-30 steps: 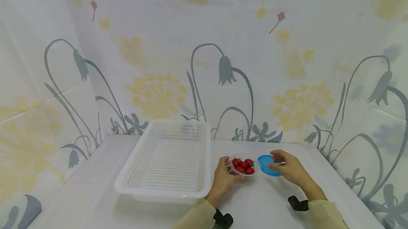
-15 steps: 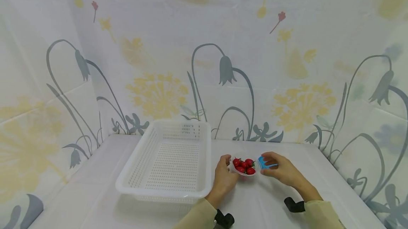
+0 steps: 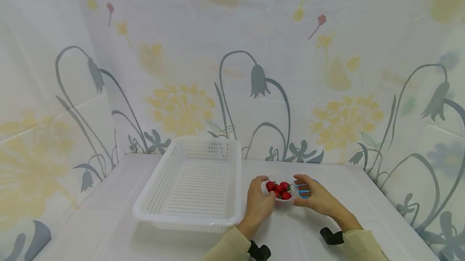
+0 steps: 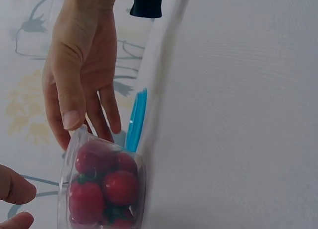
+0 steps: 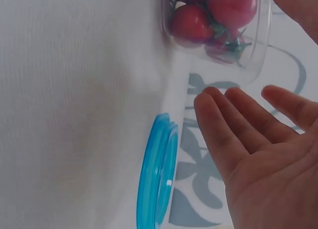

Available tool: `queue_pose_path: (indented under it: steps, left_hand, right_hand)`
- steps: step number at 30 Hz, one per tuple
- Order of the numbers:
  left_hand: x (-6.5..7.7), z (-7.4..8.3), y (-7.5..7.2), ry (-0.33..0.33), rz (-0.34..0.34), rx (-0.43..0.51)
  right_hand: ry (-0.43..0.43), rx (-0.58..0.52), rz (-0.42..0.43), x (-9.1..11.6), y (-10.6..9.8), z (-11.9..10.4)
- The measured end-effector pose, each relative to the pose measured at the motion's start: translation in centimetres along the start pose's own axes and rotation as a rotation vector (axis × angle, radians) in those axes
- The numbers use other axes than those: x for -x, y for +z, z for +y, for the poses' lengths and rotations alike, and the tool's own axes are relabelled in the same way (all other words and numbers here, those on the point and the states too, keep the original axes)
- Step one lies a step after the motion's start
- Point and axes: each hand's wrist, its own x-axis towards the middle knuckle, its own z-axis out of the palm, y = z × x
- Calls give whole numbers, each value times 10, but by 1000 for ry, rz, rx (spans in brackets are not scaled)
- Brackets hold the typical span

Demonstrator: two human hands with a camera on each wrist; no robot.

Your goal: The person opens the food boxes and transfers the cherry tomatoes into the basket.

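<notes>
“Tomatoes [image 4: 120, 188], red with green stems, where exactly?”

“Heaped in a clear container [image 5: 248, 72] between the person's two hands, close to the table.”

“Is the left hand [image 3: 258, 202] pinching it?”

“It doesn't look so. It curves around the left side, and the fingertips seen in the left wrist view sit just clear of the rim.”

“And the right hand [image 3: 315, 198]?”

“On the container's other side, fingers spread and fairly straight, palm facing it. Whether the thumb touches the rim's corner, I can't tell.”

“What's the blue thing by that hand?”

“A round lid [image 5: 159, 174], lying on the white table [image 3: 305, 236], partly hidden by the hand in the head view.”

“Further out?”

“A white perforated basket [image 3: 197, 190] to the left, and flower-printed cloth [image 3: 239, 111] behind.”
</notes>
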Motion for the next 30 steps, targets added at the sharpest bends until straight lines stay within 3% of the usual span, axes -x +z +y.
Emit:
queue_pose_path:
  steps: [11, 17, 23, 30]
  left_hand:
    - [0, 22, -3, 55, -57, 37]
    - [4, 31, -8, 39, -93, 33]
    - [11, 42, -11, 16, -158, 62]
    - [14, 62, -16, 71, -195, 13]
  right_hand:
    - [26, -47, 44, -1, 6, -11]
    - [51, -93, 21, 5, 7, -27]
    - [43, -72, 20, 2, 10, -12]
    - [26, -103, 10, 0, 13, -5]
